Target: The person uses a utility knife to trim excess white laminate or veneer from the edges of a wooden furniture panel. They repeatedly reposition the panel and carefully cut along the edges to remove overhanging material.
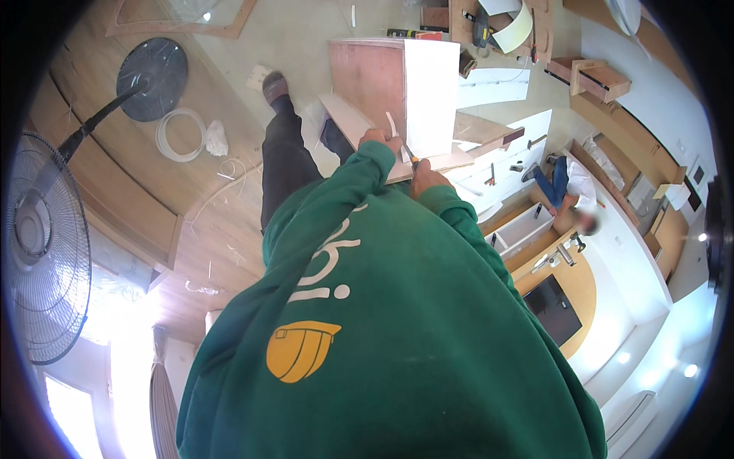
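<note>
My left hand (380, 141) is closed around a thin white strip (391, 122) that curls up past the fingers. To its right, my right hand (428, 177) grips a slim tool with a yellow and dark handle (415, 162), probably a cutter; its tip points toward the strip. Both hands are over the near edge of a light wooden board (451, 161). Just beyond them stands a box-like piece with a reddish-brown panel (367, 80) and a white panel (432, 99). A narrow plank (342, 116) leans at its left side.
A black pedestal fan (46, 237) with a round base (153, 79) stands left, near a coil of white strip (180, 135). Beyond the box is a workbench (547, 19) with tools. At right, another person (569, 191) works beside a drawer-like frame (524, 229). White boards (489, 88) lie about.
</note>
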Demonstrator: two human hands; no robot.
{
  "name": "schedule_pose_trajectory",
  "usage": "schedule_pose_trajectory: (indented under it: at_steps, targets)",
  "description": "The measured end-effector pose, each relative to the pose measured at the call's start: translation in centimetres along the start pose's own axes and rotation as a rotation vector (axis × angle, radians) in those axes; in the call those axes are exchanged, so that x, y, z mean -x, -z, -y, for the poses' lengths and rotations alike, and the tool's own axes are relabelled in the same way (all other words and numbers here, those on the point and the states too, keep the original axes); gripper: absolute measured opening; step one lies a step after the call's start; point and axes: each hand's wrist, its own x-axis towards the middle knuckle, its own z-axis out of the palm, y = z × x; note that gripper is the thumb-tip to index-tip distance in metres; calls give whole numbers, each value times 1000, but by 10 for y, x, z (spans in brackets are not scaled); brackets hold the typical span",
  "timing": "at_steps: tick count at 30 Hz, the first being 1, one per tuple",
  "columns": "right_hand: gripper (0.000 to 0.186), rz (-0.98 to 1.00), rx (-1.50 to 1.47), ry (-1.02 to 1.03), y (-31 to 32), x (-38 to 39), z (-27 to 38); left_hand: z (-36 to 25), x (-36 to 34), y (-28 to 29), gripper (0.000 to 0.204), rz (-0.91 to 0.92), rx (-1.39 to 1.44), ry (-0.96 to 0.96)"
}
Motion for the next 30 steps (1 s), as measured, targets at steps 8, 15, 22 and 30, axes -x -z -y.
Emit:
schedule_pose_trajectory:
  at_steps: [8,15,22,30]
  targets:
    - [32,16,14,7,10,0,10,1,-4,-2,38,38,-26,62]
    - [30,50,75,-5,28,4,26,4,-8,-8,38,22,-67,119]
    - [28,-68,-33,-20,36,26,18,7,-12,-7,38,43,-6,141]
    - [26,11,13,-19,19,7,3,3,-8,-1,40,43,-39,117]
